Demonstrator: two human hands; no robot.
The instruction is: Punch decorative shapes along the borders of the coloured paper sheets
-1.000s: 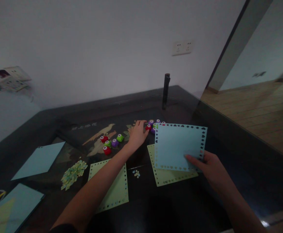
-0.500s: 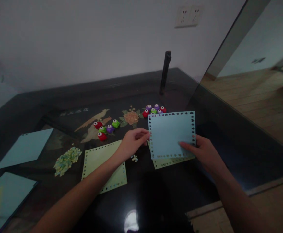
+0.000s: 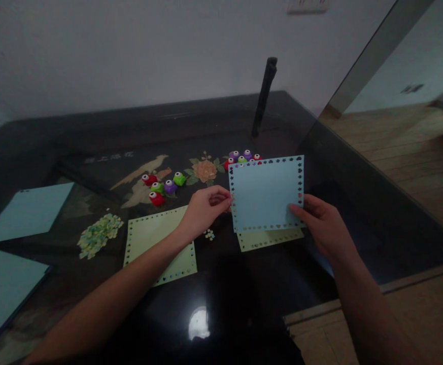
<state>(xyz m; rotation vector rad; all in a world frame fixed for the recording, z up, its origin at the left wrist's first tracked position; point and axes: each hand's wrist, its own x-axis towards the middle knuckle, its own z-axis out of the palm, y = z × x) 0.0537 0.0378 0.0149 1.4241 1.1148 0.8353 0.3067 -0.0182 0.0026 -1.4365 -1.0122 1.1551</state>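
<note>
A blue sheet of paper [image 3: 265, 195] with small shapes punched along its edges is held up above the table. My right hand [image 3: 322, 218] pinches its lower right edge, thumb in front. At its left edge, my left hand [image 3: 209, 205] closes thumb and fingers on the border. Behind and below the blue sheet lies a green punched sheet [image 3: 270, 239], partly covered. Another green sheet with a punched border [image 3: 156, 230] lies under my left forearm. Close to my left hand is a small group of paper cutouts [image 3: 209, 234].
Several colourful craft punches [image 3: 170, 186] stand left of centre, more punches [image 3: 247, 154] behind the held sheet. A pile of paper cutouts [image 3: 99, 234] and blue sheets [image 3: 27, 213] lie left. A black upright post [image 3: 264, 99] rises at the back of the dark table.
The blue sheet is tilted a little more upright, and its lower edge shows more of the green sheet below. The right thumb has slid toward the sheet's right edge. The view has tipped downward.
</note>
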